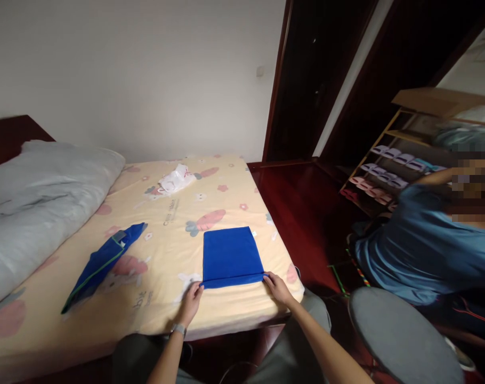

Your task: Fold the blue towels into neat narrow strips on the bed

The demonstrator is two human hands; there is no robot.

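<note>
Bed with a patterned sheet: two hands pinched one blue cloth

At the bed's (166, 250) near edge, the left hand (192, 301) pinched one near corner of the blue cloth (231, 250) and the right hand (278, 288) pinched the other. The cloth lay flat toward the bed's near right corner, a narrow doubled strip along its near side; whether folded or rolled could not be told. Uneven pulling could have skewed that strip, and one corner released early could have let it spring loose.

One grey stool (402, 336) stood right of the bed. One green-edged blue piece (100, 258) lay on the bed's left half; one person (418, 240) was to the bed's right. One grey quilt (58, 192) covered the bed's left side, one white plastic bag (176, 180) sat toward its far edge. Beyond the bed's right side stood one rack (408, 137) with slippers (402, 158) in at least three rows; behind the bed, one pale wall (166, 80).
</note>
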